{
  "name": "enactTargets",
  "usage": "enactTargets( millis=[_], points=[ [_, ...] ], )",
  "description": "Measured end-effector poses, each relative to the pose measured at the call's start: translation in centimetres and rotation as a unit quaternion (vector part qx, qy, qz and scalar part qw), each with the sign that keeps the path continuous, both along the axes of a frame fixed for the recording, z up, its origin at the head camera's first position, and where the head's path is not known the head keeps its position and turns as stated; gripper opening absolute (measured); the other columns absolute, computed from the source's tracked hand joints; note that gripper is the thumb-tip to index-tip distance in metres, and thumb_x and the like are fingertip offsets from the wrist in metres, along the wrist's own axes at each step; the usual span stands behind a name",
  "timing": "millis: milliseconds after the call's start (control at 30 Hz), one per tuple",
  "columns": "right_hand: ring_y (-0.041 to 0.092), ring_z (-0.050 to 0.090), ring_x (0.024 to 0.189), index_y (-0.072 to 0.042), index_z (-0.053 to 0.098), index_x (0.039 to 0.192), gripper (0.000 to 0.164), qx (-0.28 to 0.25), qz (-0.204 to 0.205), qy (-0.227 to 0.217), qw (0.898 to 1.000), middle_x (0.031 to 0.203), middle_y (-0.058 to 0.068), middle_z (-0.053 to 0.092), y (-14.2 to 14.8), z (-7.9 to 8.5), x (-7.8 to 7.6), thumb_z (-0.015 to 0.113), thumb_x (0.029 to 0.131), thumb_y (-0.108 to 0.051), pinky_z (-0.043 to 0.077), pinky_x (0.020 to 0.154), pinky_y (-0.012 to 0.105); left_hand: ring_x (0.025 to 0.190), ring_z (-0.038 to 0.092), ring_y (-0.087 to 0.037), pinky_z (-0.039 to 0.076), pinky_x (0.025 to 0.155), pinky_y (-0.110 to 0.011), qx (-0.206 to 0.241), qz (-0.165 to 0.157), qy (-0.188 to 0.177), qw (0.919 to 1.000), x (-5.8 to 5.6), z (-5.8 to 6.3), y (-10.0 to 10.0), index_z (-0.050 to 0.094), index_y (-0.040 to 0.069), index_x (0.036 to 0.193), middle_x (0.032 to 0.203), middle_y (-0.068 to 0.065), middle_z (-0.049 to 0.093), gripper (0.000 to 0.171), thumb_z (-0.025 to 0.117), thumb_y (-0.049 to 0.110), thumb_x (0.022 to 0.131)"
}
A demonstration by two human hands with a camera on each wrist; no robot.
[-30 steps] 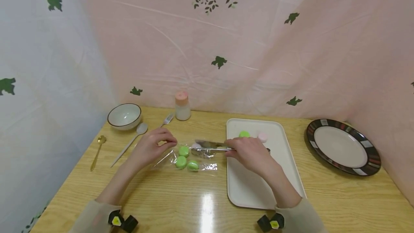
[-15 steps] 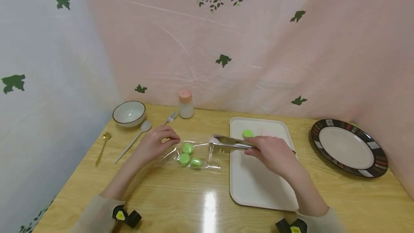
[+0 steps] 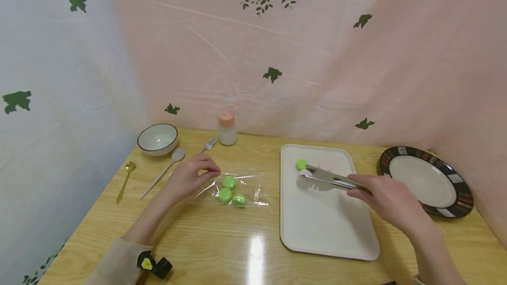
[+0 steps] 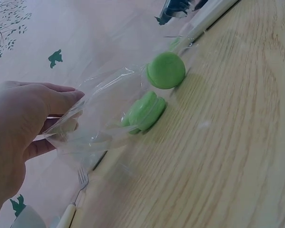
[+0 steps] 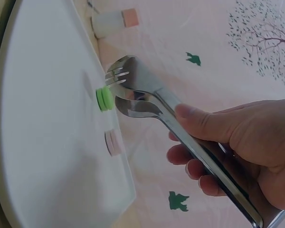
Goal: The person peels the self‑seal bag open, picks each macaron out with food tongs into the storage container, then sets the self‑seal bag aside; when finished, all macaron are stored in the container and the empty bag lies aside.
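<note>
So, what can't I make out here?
Fork's handle: head view, mostly behind the left hand; left wrist view, cut off by the bottom edge.
Part of the pale macaron: head view, covered by the tongs.
Part of the plate: head view, behind the right hand.
What the jar holds: head and right wrist views, too blurred.

beige sleeve (image 3: 118,262), black boxy wrist device (image 3: 162,268) with yellow mark (image 3: 147,264)

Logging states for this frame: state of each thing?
Clear plastic bag: edge pinched by left hand
Three green macarons: inside bag
Tongs: jaws apart, held by right hand
Lilac macaron: at tongs' tips, grip unclear
Fourth green macaron: on tray
Pink macaron: on tray
Jar: upright, capped
Bowl: upright
Plate: face up
Fork: lying flat
Gold spoon: lying flat
Grey spoon: lying
</note>
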State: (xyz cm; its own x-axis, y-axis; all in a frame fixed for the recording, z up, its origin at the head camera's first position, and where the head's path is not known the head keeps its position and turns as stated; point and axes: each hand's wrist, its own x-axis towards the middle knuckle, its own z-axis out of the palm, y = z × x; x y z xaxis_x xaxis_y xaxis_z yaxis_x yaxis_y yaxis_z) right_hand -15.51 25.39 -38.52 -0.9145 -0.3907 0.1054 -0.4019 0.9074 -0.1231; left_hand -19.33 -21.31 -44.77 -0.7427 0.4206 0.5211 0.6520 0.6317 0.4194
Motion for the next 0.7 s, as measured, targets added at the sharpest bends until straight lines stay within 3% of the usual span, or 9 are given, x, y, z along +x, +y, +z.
enactTargets(
  millis=[167, 433, 700],
  points=[
    [0.007, 0.049, 0.063, -0.025, 0.068, 0.109, 0.027, 0.0, -0.004, -0.007, 1.0, 0.087, -0.009, 0.069, 0.6, -0.1, 0.0, 0.067, 0.085, -0.037, 0.036, 0.054, 0.026, 0.078, 0.061, -0.002, 0.053, 0.068, -0.028, -0.031, 0.003, -0.015, 0.9994, -0.1, 0.7, 0.3, 0.073, 0.021, 0.084, 0.084, 0.014, 0.066, 0.004, 0.074, 0.019, 0.081],
    [0.005, 0.05, 0.064, -0.023, 0.07, 0.109, 0.029, 0.012, 0.005, -0.016, 1.0, 0.092, -0.008, 0.071, -0.1, -0.7, -0.2, 0.069, 0.083, -0.036, 0.039, 0.056, 0.026, 0.077, 0.058, 0.0, 0.054, 0.068, -0.03, -0.054, 0.017, -0.111, 0.9922, 0.4, 1.7, -0.5, 0.073, 0.022, 0.086, 0.083, 0.017, 0.063, 0.004, 0.071, 0.025, 0.084],
    [0.006, 0.045, 0.061, -0.025, 0.069, 0.107, 0.025, 0.002, 0.002, -0.031, 1.0, 0.083, -0.013, 0.066, -0.2, -0.9, 0.1, 0.069, 0.083, -0.034, 0.034, 0.052, 0.023, 0.08, 0.06, -0.001, 0.055, 0.072, -0.032, -0.038, 0.03, -0.118, 0.9918, 0.9, 2.0, -0.4, 0.072, 0.023, 0.087, 0.085, 0.017, 0.065, 0.004, 0.072, 0.022, 0.084]
  ],
)
